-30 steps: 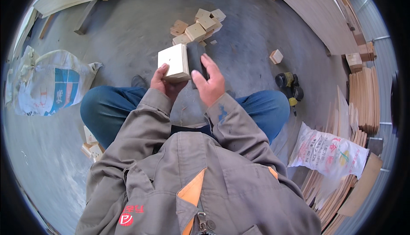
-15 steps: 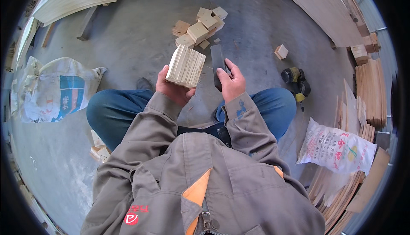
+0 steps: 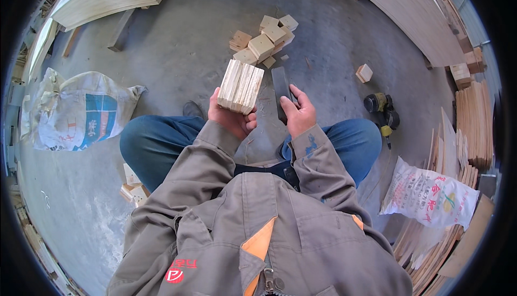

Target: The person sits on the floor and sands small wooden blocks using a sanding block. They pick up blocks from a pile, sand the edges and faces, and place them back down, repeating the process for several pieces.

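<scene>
My left hand (image 3: 235,121) is closed around the lower part of a plywood block (image 3: 240,87), and the block's layered edges face up at me. In my right hand (image 3: 299,112) is a flat, dark grey bar (image 3: 280,92), pinched between thumb and fingers and standing nearly upright. The bar is apart from the block, just to its right. What the bar is made of I cannot make out. Beyond both hands, a heap of similar wooden blocks (image 3: 262,47) lies on the concrete floor.
One more block (image 3: 364,73) lies at the right, near a yellow-and-black power tool (image 3: 381,111). White sacks lie at the left (image 3: 70,113) and right (image 3: 431,194). Thin wood sheets (image 3: 475,126) are stacked along the right. Several blocks (image 3: 134,185) sit beside my left knee.
The whole view has shifted slightly, so everything appears a little farther right. The plywood block has turned slightly in my left hand. Both hands keep their hold.
</scene>
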`<state>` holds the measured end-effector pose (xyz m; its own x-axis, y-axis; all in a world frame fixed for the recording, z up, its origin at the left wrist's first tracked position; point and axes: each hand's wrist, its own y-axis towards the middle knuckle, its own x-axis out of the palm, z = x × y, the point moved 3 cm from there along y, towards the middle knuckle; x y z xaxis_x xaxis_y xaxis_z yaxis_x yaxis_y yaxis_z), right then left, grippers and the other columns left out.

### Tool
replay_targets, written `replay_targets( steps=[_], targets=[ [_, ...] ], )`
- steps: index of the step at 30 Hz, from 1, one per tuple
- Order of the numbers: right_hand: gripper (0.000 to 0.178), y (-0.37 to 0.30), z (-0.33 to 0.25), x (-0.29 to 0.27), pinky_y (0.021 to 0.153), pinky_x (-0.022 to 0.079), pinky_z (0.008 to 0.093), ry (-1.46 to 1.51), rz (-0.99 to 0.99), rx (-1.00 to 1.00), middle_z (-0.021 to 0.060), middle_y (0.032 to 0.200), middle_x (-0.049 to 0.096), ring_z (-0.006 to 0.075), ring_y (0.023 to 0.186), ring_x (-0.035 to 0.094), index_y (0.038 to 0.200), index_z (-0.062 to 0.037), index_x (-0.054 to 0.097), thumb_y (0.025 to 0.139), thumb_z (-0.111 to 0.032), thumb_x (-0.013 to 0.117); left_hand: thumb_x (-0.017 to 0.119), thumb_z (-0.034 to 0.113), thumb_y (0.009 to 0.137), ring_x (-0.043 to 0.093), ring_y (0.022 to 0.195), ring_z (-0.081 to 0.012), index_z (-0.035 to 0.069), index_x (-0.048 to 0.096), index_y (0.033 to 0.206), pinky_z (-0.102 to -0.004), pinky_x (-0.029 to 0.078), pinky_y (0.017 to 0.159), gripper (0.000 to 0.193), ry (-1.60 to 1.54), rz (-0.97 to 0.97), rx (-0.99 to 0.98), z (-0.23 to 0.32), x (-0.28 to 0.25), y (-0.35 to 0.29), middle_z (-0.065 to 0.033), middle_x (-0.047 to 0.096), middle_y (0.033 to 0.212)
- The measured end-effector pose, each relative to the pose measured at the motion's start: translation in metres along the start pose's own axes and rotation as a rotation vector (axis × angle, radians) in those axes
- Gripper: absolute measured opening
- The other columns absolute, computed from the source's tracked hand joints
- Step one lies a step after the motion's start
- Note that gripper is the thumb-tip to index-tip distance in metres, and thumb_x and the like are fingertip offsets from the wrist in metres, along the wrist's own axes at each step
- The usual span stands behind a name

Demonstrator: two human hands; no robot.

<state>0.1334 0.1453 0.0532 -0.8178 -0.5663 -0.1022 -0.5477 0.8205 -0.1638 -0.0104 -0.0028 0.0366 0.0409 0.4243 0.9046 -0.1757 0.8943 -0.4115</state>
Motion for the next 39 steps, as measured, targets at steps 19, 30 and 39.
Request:
replay_targets(
  steps=[19,30,39],
  targets=[
    [0.053,0.005,0.023,-0.001,0.083,0.056,0.0285,-0.089,-0.036,-0.091,0.0178,0.114,0.071,0.016,0.096,0.068,0.144,0.0041,0.051,0.097,-0.014,0.068,0.034,0.083,0.091,0.073,0.076,-0.0269,0.011,0.061,0.133,-0.0431,0.061,0.068,0.087,0.098,0.145,0.058,-0.002,0.004,-0.004,-0.0149,0.073,0.101],
    [0.056,0.003,0.02,-0.002,0.096,0.052,0.0326,-0.036,-0.03,-0.021,0.0213,0.127,0.068,0.0221,0.111,0.066,0.139,0.0063,0.056,0.092,-0.02,0.072,0.048,0.074,0.091,0.073,0.082,-0.0257,0.011,0.056,0.138,-0.0426,0.059,0.074,0.079,0.173,0.308,0.119,-0.002,-0.003,-0.001,-0.0131,0.072,0.11],
    [0.052,-0.002,0.012,0.004,0.087,0.056,0.0305,0.16,-0.046,0.065,0.0181,0.121,0.069,0.0189,0.103,0.067,0.141,0.0051,0.053,0.096,-0.015,0.069,0.054,0.054,0.093,0.069,0.108,-0.0346,0.009,0.042,0.149,-0.0484,0.056,0.085,0.073,0.26,0.25,0.186,-0.002,-0.003,0.001,-0.0175,0.06,0.133]
  ],
)
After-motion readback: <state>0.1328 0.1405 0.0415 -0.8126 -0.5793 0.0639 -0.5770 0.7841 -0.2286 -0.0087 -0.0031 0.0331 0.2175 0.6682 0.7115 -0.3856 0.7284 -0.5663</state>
